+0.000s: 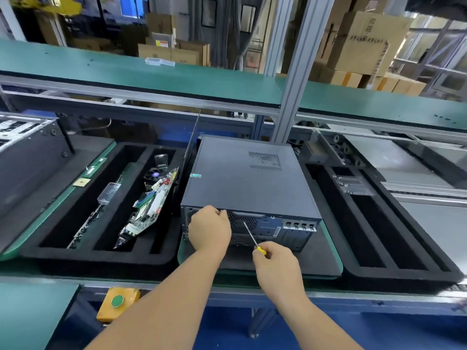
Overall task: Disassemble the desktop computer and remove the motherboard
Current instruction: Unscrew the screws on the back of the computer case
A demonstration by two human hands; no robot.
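Observation:
A dark grey desktop computer case (242,180) lies flat on a green-edged pallet, its rear panel facing me with its cover on. My left hand (211,227) is closed at the upper left of the rear panel, fingertips pinching something small at the cover's edge. My right hand (274,260) grips a yellow-handled screwdriver (250,236), whose thin shaft points up and left at the rear fan grille. A motherboard (151,205) from another machine leans in the black foam tray (50,251) to the left.
A second black foam tray (394,271) lies to the right and holds a clear plastic box (352,184). Another open case (27,152) stands at the far left. A green shelf (151,74) runs overhead. A yellow box with a green button (117,300) sits on the front rail.

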